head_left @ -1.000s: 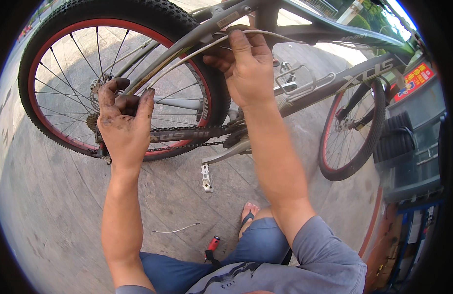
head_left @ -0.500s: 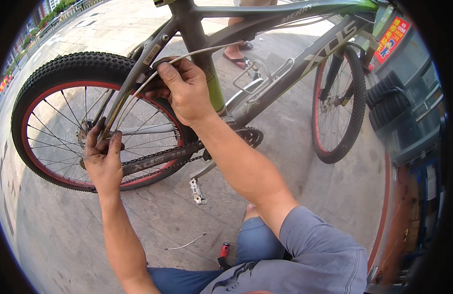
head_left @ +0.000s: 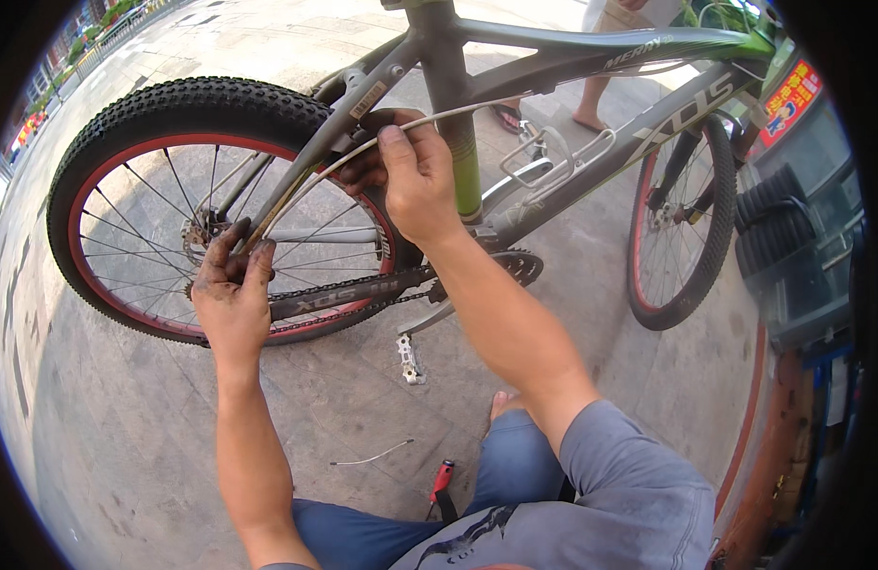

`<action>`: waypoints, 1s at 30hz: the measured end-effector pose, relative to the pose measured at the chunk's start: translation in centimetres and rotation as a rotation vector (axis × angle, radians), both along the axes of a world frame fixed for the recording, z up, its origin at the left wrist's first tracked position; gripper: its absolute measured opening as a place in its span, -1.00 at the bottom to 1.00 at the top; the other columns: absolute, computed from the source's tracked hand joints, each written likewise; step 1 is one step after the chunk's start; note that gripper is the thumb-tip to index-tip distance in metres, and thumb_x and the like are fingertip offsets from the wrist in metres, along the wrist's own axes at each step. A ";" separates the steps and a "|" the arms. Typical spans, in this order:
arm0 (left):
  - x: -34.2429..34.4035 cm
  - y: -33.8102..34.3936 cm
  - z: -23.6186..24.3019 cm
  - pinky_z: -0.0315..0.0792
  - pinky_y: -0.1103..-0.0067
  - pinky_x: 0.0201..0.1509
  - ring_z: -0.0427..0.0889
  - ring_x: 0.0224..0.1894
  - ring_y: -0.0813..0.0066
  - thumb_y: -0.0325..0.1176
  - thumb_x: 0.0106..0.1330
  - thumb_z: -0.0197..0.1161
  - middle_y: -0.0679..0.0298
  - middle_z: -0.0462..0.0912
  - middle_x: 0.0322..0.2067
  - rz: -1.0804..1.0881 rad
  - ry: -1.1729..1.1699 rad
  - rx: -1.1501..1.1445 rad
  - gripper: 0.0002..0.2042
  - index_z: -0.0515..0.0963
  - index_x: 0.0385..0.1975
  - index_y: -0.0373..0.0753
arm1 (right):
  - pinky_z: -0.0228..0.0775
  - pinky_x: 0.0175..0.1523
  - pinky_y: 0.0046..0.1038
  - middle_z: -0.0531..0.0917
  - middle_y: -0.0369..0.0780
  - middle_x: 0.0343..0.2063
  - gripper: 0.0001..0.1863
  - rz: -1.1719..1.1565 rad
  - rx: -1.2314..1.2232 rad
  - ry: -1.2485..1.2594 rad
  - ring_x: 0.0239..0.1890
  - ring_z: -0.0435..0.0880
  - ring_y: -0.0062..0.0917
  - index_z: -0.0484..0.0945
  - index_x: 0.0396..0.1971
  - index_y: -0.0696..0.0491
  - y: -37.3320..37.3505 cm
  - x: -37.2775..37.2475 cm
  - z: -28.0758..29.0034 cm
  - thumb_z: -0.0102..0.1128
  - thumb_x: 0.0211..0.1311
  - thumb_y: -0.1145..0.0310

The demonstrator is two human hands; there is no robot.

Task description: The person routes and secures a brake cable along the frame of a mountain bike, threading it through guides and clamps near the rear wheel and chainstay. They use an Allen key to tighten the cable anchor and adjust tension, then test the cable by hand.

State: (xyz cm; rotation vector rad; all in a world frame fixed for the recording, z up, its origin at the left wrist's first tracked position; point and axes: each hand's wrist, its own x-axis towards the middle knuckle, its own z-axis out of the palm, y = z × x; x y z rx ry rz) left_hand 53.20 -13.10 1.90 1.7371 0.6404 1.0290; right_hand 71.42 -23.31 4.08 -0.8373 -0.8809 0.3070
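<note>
A grey mountain bike with a knobbly, red-rimmed rear wheel (head_left: 201,98) stands across in front of me. My right hand (head_left: 422,185) is closed on a pale cable housing (head_left: 342,166) beside the seat stay (head_left: 339,116). From there the housing runs past the seat tube toward the frame. Lower down, near the rear hub (head_left: 203,231), my left hand (head_left: 234,309) pinches the lower end of the housing alongside the stay. Its fingertips partly hide that end.
On the pavement lie a short piece of pale cable (head_left: 372,454) and a red-handled tool (head_left: 443,475) by my knee. The pedal (head_left: 408,361) juts toward me. Beyond the frame stands a person's leg (head_left: 595,100). Black tyres (head_left: 769,204) are stacked at the right.
The bike and both hands sit further right in view. The housing between my hands bows less and lies closer to the stay. More of the bystander's legs shows.
</note>
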 end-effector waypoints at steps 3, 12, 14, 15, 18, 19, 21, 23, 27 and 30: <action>-0.5 0.3 1.1 0.30 0.77 -0.40 0.42 -0.52 0.78 -0.46 0.19 0.32 0.35 0.58 -0.60 -0.025 0.133 0.031 -0.65 0.50 -0.02 -0.37 | 0.45 -0.49 -0.64 0.60 -0.18 -0.43 -0.81 -0.050 -0.005 0.071 -0.55 0.56 -0.65 0.36 -0.17 0.20 0.2 -0.7 0.3 -0.21 0.39 0.43; -0.6 1.8 2.2 0.33 0.72 -0.44 0.42 -0.56 0.73 -0.45 0.17 0.33 0.29 0.58 -0.63 -0.135 0.254 0.065 -0.66 0.50 -0.06 -0.37 | 0.35 -0.45 -0.43 0.55 -0.17 -0.57 -0.84 0.273 -0.811 -0.056 -0.59 0.51 -0.48 0.44 -0.30 0.17 -7.5 -16.2 -1.7 0.11 0.17 0.41; -0.7 1.5 2.5 0.34 0.71 -0.45 0.42 -0.58 0.72 -0.45 0.16 0.33 0.29 0.58 -0.63 -0.130 0.293 0.031 -0.66 0.50 -0.06 -0.37 | 0.44 -0.18 -0.25 0.61 -0.06 -0.30 -0.71 0.711 -0.923 -0.178 -0.24 0.63 -0.21 0.43 -0.16 0.16 -10.6 -22.9 -2.3 0.14 0.09 0.42; -0.7 1.4 3.1 0.36 0.69 -0.45 0.44 -0.58 0.70 -0.44 0.16 0.32 0.27 0.59 -0.64 -0.126 0.328 0.001 -0.66 0.50 -0.05 -0.37 | 0.42 -0.11 -0.19 0.61 -0.05 -0.28 -0.69 0.848 -0.936 -0.183 -0.16 0.60 -0.16 0.41 -0.14 0.15 -12.5 -26.6 -3.4 0.12 0.07 0.44; -0.3 0.9 3.8 0.32 0.71 -0.43 0.44 -0.55 0.72 -0.40 0.19 0.32 0.28 0.59 -0.63 -0.110 0.402 0.048 -0.67 0.49 -0.07 -0.36 | 0.48 -0.30 -0.20 0.54 -0.08 -0.35 -0.62 1.067 -1.073 -0.547 -0.31 0.62 -0.17 0.34 -0.13 0.14 -16.7 -31.9 -0.2 0.14 -0.01 0.44; -0.3 0.8 4.6 0.35 0.68 -0.41 0.47 -0.54 0.69 -0.38 0.18 0.32 0.22 0.61 -0.60 -0.106 0.446 0.027 -0.65 0.49 -0.06 -0.35 | 0.49 -0.32 -0.22 0.53 -0.08 -0.37 -0.60 1.055 -1.064 -0.586 -0.33 0.63 -0.18 0.34 -0.14 0.15 -17.5 -31.9 1.9 0.16 -0.04 0.44; -0.2 0.7 4.7 0.40 0.62 -0.41 0.54 -0.56 0.55 -0.40 0.17 0.31 0.17 0.62 -0.60 -0.103 0.440 -0.007 -0.68 0.50 -0.09 -0.34 | 0.50 -0.33 -0.25 0.52 -0.08 -0.38 -0.58 1.002 -1.058 -0.636 -0.34 0.63 -0.20 0.33 -0.15 0.15 -19.1 -32.0 5.4 0.19 -0.08 0.43; -0.4 1.1 4.3 0.43 0.55 -0.40 0.60 -0.56 0.40 -0.38 0.16 0.31 0.14 0.62 -0.58 -0.092 0.401 -0.086 -0.70 0.51 -0.12 -0.30 | 0.51 -0.33 -0.27 0.53 -0.09 -0.37 -0.58 0.948 -1.045 -0.686 -0.33 0.64 -0.21 0.33 -0.18 0.15 -20.4 -31.7 7.4 0.20 -0.11 0.42; -0.2 1.0 4.6 0.45 0.49 -0.38 0.61 -0.53 0.26 -0.36 0.16 0.31 0.14 0.63 -0.57 -0.041 0.500 -0.077 -0.72 0.51 -0.14 -0.24 | 0.50 -0.34 -0.25 0.57 -0.06 -0.39 -0.70 1.114 -1.130 -0.693 -0.29 0.64 -0.19 0.33 -0.23 0.15 -22.0 -31.4 10.1 0.11 0.02 0.42; 0.2 0.5 5.4 0.45 0.48 -0.37 0.62 -0.53 0.25 -0.36 0.16 0.31 0.14 0.63 -0.57 -0.055 0.526 -0.054 -0.72 0.51 -0.14 -0.25 | 0.49 -0.31 -0.15 0.62 0.00 -0.36 -0.81 1.628 -1.236 -0.643 -0.20 0.65 -0.17 0.36 -0.24 0.13 -22.4 -30.9 13.1 0.02 0.16 0.40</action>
